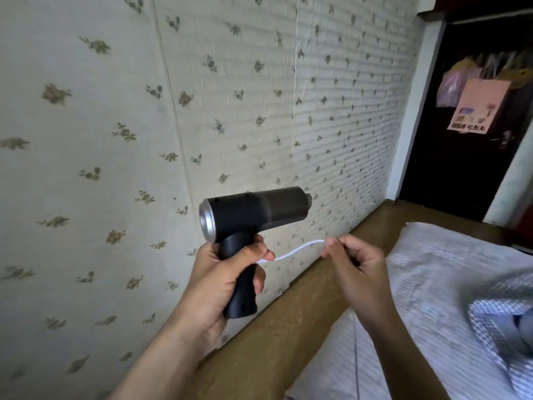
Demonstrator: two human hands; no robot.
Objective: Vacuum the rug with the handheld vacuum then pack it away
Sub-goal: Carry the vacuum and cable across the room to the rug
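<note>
Left hand (222, 272): wrapped round the black pistol grip, holding the vacuum (253, 209) up in the air in front of the wall (115, 111).
Right hand (354, 264): thumb and forefinger pinch the far end of a thin white cord (297, 249); the other fingers are curled in and hold nothing else.
Vacuum: all its weight is in the left hand. The barrel lies roughly level above that fist, with the silver end cap on the left nearer the camera and the dark nozzle end pointing right and away. The grip slopes down through the palm.
Cord: leaves the grip at the left hand's fingers and arcs gently across the gap to the right hand. It is slack, not taut. I cannot tell whether it is a wrist strap or a charging lead.
Key relation: the cord's root is at the left hand and its free end is at the right, so the line runs left to right between the two hands, below the barrel and almost parallel to it. The right hand is the free one for working it.
Below the hands: a wooden rail (288, 327), with the bed (432, 269) to the right of it.
Rug: not in view.
Step, as a guess: dealing with the cord, either before vacuuming or while packing away.
</note>
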